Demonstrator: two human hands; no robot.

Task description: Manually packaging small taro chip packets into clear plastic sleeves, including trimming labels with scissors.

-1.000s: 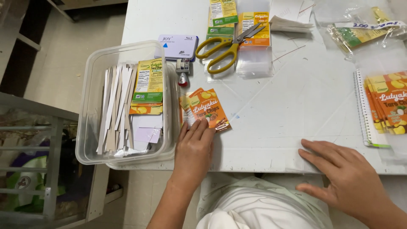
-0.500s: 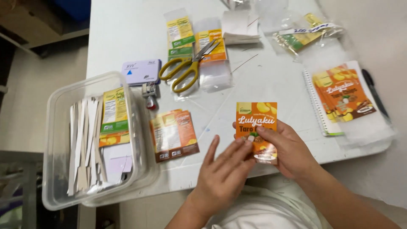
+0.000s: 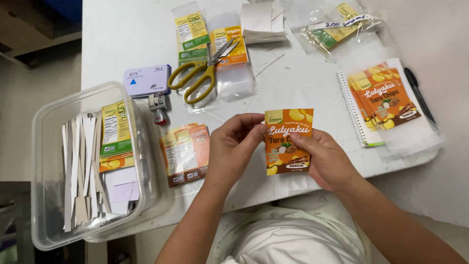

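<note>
— What are the hands doing?

— Both grasp one orange snack label (image 3: pixel 288 141), upright above the desk's (image 3: pixel 127 39) near edge. The left hand (image 3: pixel 233 149) pinches its left edge, fingers (image 3: pixel 249 128) clenched on it; the right hand (image 3: pixel 328 159) grips its right edge.

— What's around it?

— At nine o'clock, a small stack of labels (image 3: pixel 185 154), then a clear plastic tub (image 3: pixel 51 146) with paper strips. At eleven o'clock, yellow-handled scissors (image 3: pixel 202 73). At two o'clock, more orange labels (image 3: pixel 383 95) on a notebook (image 3: pixel 354 115).
</note>
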